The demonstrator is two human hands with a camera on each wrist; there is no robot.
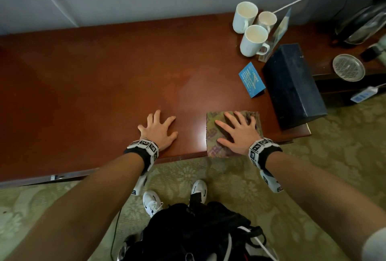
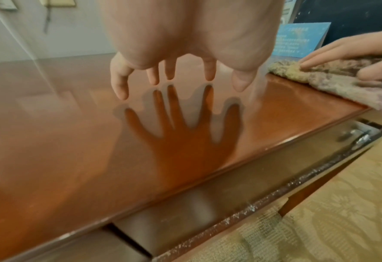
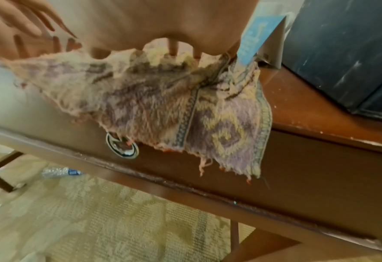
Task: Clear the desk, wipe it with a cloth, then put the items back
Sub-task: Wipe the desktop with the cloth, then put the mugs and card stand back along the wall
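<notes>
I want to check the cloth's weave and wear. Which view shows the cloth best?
The right wrist view: the cloth fills the frame, showing its pattern, frayed edge and overhang past the desk edge. The head view shows it flat under the right hand. The left wrist view catches only a corner.

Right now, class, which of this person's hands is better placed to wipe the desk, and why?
The right hand: it already lies flat on the cloth at the desk's front edge, while the left hand rests spread on bare wood.

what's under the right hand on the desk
A folded patterned cloth, pressed flat by the right hand, its near edge overhanging the desk. What lies beneath the cloth is covered.
</notes>
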